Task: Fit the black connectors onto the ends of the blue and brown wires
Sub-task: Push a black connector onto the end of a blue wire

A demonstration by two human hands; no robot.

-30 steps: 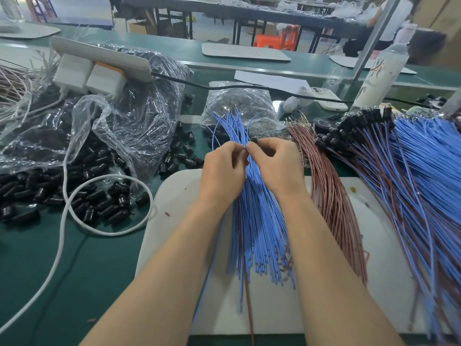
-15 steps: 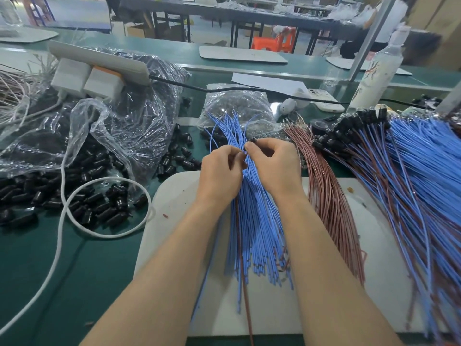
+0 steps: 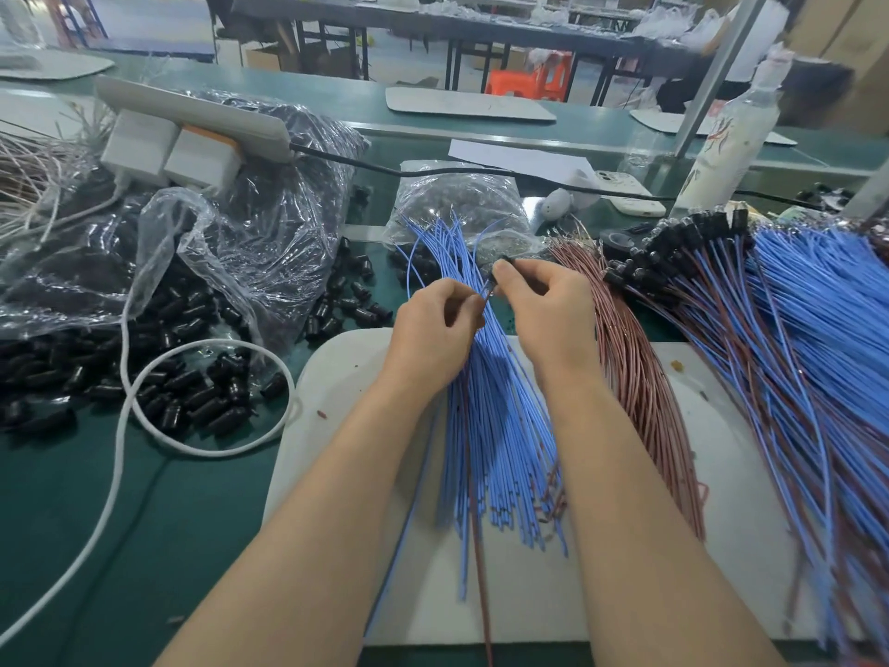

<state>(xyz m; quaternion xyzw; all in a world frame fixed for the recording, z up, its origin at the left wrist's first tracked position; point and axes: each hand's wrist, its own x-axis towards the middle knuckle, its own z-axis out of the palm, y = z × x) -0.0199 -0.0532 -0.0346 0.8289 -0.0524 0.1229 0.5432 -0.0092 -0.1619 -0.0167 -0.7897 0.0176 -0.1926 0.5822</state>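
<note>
Well left of both grips: loose black connectors (image 3: 183, 392) spill from a clear plastic bag (image 3: 240, 252) across the green table (image 3: 120, 522), with a white cable (image 3: 144, 426) looped among them. Stock is plentiful and within reach.

Left hand (image 3: 433, 329): narrow grip, thumb and forefinger pinched on a wire end. The fingers hide its colour and whether it is one wire or two. A single brown wire (image 3: 481, 570) trails out from under this hand toward the person and is probably the one held.

Between the grips: one black connector (image 3: 500, 272), raised above the blue wires (image 3: 500, 426), which fan out over the white mat (image 3: 336, 377) beneath both hands.

Right hand (image 3: 543, 310): narrow grip, fingertips closed on that connector. The two grips almost touch.

Step judged: feeding the wire end into the connector. To do it well:
- Pinch close to the wire's tip so the thin wire does not buckle.
- Line the tip up with the connector's opening before pushing.
- Push straight while the right grip holds steady.
- Tug lightly to check that it has seated.
- Watch for blue strands below snagging between the grips.

Just right of the right grip: bare brown wires (image 3: 640, 387). Farther right: finished wires (image 3: 769, 329), with connectors already on their far ends.
</note>
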